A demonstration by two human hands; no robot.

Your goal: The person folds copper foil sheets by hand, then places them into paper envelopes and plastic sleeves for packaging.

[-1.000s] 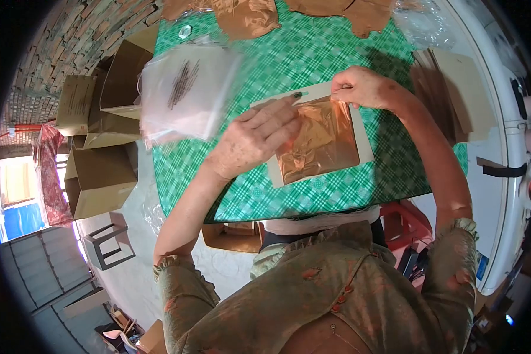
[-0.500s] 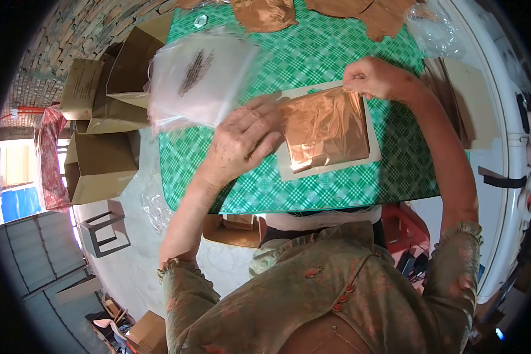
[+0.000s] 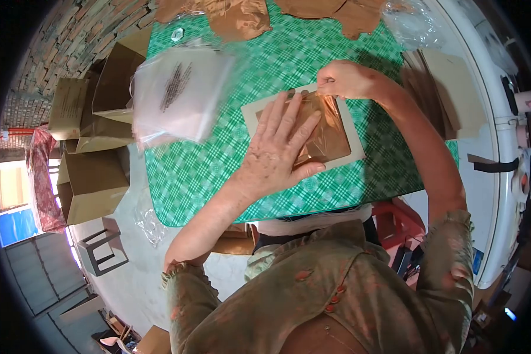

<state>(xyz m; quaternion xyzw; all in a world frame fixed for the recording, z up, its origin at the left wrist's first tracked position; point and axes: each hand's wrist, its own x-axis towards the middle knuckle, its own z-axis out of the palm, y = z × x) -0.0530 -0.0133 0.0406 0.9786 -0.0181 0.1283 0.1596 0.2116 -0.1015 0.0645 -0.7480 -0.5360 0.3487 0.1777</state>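
Note:
A shiny copper-coloured foil sheet [image 3: 336, 137] lies on a pale board [image 3: 355, 146] on the table. My left hand [image 3: 277, 141] rests flat across the foil's left part, fingers spread and thumb pointing right, covering much of it. At the far right corner of the foil, my right hand [image 3: 345, 81] is closed in a pinch on its edge; the fingertips are partly hidden. To the left sits a fanned stack of clear plastic bags [image 3: 209, 94] with dark printing on top.
A green checked cloth [image 3: 189, 186] covers the table. Crumpled brown pieces [image 3: 239, 17] and clear plastic wrap [image 3: 416, 23] lie along the far side. Flat boards [image 3: 454, 88] stand at the right. Opened cardboard boxes [image 3: 94, 183] and a grey stool [image 3: 103, 245] are on the left.
My left hand has moved from the foil's left edge onto its surface and flattened out. The right hand keeps its pinch at the corner. The whole view has shifted slightly.

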